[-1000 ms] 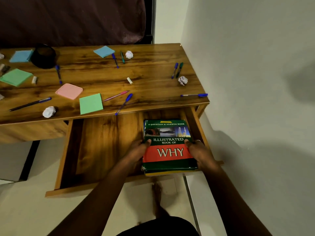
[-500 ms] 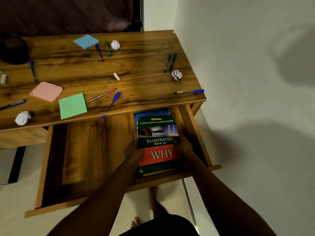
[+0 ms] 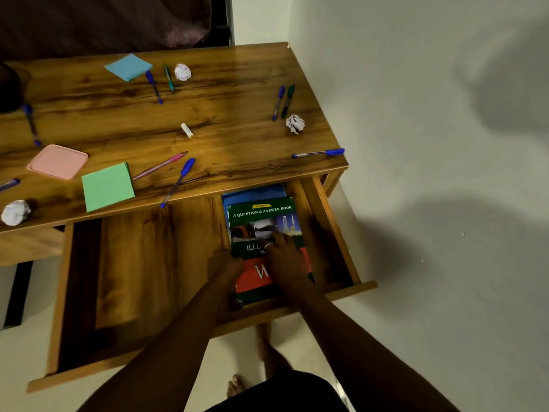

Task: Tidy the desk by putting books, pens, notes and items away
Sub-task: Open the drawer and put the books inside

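A green and red book [image 3: 261, 215] lies flat in the right end of the open drawer [image 3: 337, 233], on top of a blue book [image 3: 252, 191]. My left hand [image 3: 224, 263] is curled against the book's left edge. My right hand [image 3: 286, 257] lies flat on its cover with the fingers spread, hiding part of the title. Up on the desk [image 3: 231, 120] are several pens, among them a blue pen [image 3: 319, 153] near the right corner and a pink pen [image 3: 160, 165], plus a green note pad [image 3: 107, 186], a pink pad [image 3: 58, 161] and a blue note pad [image 3: 128, 66].
Crumpled paper balls [image 3: 295, 124] [image 3: 182, 72] [image 3: 15, 212] lie on the desk, with a small white stick [image 3: 187, 130] in the middle. The drawer's left part is bare wood. A wall runs close along the desk's right side. My bare feet are below the drawer front.
The book has gone down and deeper into the drawer onto the blue book. My right hand has moved from the book's right edge onto its cover.
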